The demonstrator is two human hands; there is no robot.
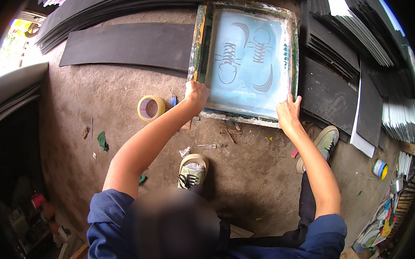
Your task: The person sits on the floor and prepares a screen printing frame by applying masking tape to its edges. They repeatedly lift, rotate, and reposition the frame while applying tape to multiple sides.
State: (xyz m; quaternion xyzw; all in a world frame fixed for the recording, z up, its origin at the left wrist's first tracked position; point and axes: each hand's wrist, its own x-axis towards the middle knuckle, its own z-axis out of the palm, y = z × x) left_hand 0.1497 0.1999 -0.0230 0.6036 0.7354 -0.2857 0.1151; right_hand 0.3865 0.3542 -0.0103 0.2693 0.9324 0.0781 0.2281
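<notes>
A silk-screen printing frame [199, 43] lies in front of me, its wooden sides crusted with paint. The pale blue mesh [242, 60] carries line patterns of crab-like shapes and curved horns. My left hand [197, 95] is closed round the near left corner of the frame. At the near right corner my right hand [289, 112] grips the frame too, with the thumb and a finger showing on the rim. Black sheets [132, 45] extend out from the frame's left side; what lies directly beneath the mesh cannot be made out.
Stacks of black sheets [331, 92] and white-edged sheets [403, 120] stand to the right. A yellow tape roll [160, 109] and a small blue tool [173, 101] lie near my left forearm. Scraps dot the concrete floor [248, 165]. A blue-and-yellow cylinder [380, 169] sits far right.
</notes>
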